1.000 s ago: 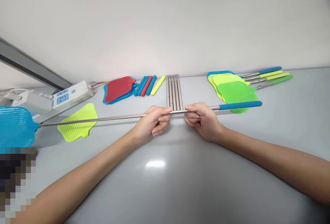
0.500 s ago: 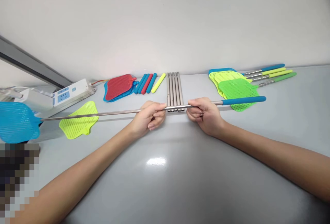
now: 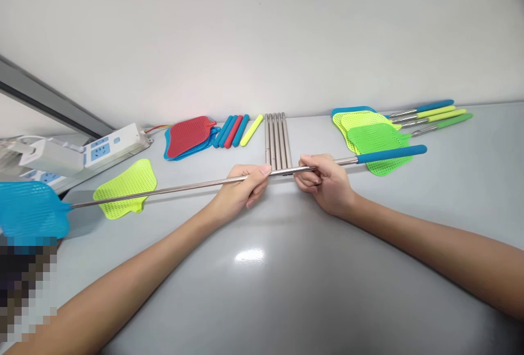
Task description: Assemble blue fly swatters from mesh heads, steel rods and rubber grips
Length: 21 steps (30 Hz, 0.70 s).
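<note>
1 blue fly swatter (image 3: 204, 185) was in both hands, stretched crosswise over the gray surface (image 3: 266, 295), sloping up left to right in view. Left hand (image 3: 245, 188): closed around the metal rod near its middle, thumb along the top, fingers curled under. Right hand (image 3: 325, 183): also closed on the rod, just short of the blue grip (image 3: 391, 154), thumb pointing toward the left hand. Short stretch of bare rod showed between them. Blue mesh head (image 3: 33, 210) was out at far left, cut off by the frame edge.

Behind the hands: 5 metal rods (image 3: 278, 139) side by side, near ends crossed by the held rod in view. Left of those, 5 loose grips (image 3: 233, 131): 3 blue, 1 red, 1 yellow. Then a red head (image 3: 190, 137) stacked on blue. Loose yellow-green head (image 3: 126, 180) lay nearer, held rod passing across it in view. White power strip (image 3: 117, 146) sat behind that. At right, 4 swatters (image 3: 380, 145) overlapped: blue, 2 yellow, green.
</note>
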Tool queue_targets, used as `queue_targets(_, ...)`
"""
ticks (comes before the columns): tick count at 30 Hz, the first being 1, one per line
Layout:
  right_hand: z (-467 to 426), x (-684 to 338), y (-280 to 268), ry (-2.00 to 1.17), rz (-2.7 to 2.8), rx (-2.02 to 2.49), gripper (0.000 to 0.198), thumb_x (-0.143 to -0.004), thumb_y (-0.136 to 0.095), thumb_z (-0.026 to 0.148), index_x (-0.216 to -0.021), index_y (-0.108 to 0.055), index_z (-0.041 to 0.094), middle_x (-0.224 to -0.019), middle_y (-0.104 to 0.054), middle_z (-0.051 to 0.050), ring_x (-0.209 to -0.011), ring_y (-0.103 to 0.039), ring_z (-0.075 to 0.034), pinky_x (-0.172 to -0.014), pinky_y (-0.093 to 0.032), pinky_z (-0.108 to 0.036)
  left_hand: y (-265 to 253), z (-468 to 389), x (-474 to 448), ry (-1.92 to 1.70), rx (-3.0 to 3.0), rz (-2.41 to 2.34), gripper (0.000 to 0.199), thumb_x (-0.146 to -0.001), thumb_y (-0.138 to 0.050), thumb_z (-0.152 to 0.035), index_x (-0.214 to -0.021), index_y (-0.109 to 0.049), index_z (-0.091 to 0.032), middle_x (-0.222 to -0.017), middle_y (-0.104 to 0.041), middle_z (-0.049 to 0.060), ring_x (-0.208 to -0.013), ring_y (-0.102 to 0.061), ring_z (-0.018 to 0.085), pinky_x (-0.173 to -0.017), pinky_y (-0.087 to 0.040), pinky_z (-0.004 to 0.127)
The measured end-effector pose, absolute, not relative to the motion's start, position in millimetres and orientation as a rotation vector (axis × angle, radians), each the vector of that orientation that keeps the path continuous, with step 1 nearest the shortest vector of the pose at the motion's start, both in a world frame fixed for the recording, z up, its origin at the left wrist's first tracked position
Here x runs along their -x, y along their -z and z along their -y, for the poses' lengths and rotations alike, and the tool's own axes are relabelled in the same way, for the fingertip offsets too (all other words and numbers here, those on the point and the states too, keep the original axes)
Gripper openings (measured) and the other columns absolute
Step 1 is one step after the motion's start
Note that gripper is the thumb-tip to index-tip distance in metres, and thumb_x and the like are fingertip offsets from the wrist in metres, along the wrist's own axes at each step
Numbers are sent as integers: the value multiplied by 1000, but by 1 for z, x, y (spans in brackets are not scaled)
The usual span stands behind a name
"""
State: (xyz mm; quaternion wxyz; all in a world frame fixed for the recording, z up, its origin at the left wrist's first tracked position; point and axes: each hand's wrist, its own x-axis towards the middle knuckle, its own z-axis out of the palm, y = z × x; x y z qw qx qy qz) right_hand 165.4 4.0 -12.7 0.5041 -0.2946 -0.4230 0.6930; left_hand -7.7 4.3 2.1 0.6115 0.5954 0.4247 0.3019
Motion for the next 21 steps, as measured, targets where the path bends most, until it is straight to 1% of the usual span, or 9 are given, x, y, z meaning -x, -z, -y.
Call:
queue_targets(5, -4, -164, 13, -1691, 1061, 712, 42, -78, -45, 29, -42, -26, 18, -40, -18, 6, -38, -23, -7, -43, -14, -25, -2, -5, 8, -748, -1421, -954, 49, -80, -45, -48, -45, -32, -16, -34, -29, -6, -36, -24, 5, -40, -19, 23)
queue_targets(7, -4, -163, 12, -1722, 1088, 713, 42, -79, -44, 29, -42, -28, 18, -40, -19, 6, -39, -24, -7, -43, -16, -25, -3, -4, 6, -756, -1423, -945, 48, -80, -46, -46, -45, -31, -17, -35, -28, -6, -36, -24, 5, -40, -18, 23)
queue_targets(11, 1, -160, 10, -1798, 1149, 712, 43, -82, -42, 34, -44, -33, 17, -41, -23, 6, -40, -26, -7, -44, -19, -24, -7, 0, -3, -739, -1372, -924, 46, -81, -46, -42, -45, -31, -17, -35, -29, -6, -37, -25, 5, -42, -21, 22)
queue_targets(15, 7, -156, 8, -1853, 1253, 688, 45, -83, -38, 39, -45, -36, 17, -42, -28, 5, -42, -28, -8, -45, -21, -24, -7, 4, -9, -677, -1345, -922, 48, -79, -47, -47, -44, -33, -16, -33, -30, -6, -35, -26, 5, -40, -20, 22)
queue_targets(17, 9, -155, 8, -1863, 1270, 698, 44, -84, -37, 38, -45, -36, 17, -42, -29, 4, -43, -28, -8, -45, -21, -24, -7, 4, -9, -642, -1329, -919, 50, -80, -44, -47, -42, -34, -16, -32, -30, -5, -34, -27, 5, -40, -20, 23)
queue_targets(21, 8, -155, 9, -1872, 1269, 690, 40, -83, -37, 33, -47, -36, 17, -42, -30, 5, -43, -28, -8, -45, -22, -24, -5, 2, -6, -595, -1257, -864, 50, -83, -39, -38, -38, -35, -16, -29, -29, -4, -34, -30, 7, -43, -23, 24)
